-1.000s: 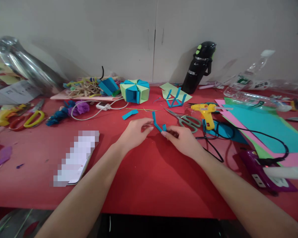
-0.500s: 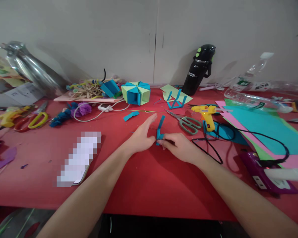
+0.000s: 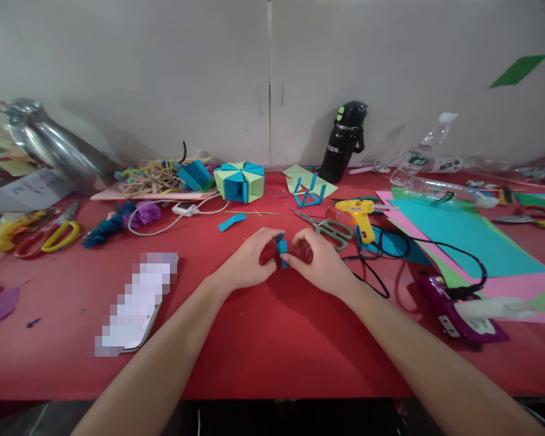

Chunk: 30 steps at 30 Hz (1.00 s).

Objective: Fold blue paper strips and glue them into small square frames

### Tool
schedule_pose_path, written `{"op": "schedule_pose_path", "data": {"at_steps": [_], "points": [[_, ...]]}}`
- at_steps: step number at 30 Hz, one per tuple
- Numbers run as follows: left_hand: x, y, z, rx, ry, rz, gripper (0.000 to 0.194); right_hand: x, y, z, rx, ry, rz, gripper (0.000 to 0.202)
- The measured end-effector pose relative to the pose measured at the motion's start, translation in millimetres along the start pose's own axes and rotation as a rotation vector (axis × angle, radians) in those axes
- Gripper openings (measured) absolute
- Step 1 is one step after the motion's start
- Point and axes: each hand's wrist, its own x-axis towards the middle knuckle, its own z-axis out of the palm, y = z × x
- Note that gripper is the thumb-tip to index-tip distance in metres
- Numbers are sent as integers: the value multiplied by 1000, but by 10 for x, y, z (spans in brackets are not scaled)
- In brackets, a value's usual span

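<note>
The left hand point(image 3: 253, 259) and right hand point(image 3: 317, 261) hold a folded blue paper strip point(image 3: 283, 251) between them above the red tabletop point(image 3: 263, 339). A phone point(image 3: 140, 303) lies beside the left forearm. Beyond the right hand, green-handled scissors point(image 3: 336, 232) lie near a yellow glue gun point(image 3: 362, 217).

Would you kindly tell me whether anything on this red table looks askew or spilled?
One clear plastic bottle lies on its side at right, by unevenly fanned sheets of coloured paper. The silver metal jug at far left leans, though the wide view may exaggerate that. I see no obvious spill or damage.
</note>
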Motion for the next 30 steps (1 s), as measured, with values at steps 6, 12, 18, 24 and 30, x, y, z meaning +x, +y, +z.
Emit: {"op": "schedule_pose_path", "data": {"at_steps": [6,12,18,24,30], "points": [[23,199,-76,129,-76,41,39,-9,26,40,18,0,-129,44],[8,33,-6,192,8,-35,52,6,51,99,8,62,-192,28],[-14,-135,28,195,0,-25,67,-20,68,132,61,139,-126,26],[-15,-172,63,198,0,27,64,-40,42,152,62,114,-72,27],[10,-218,69,208,95,1,54,-11,81,124,31,108,-102,13]]}}
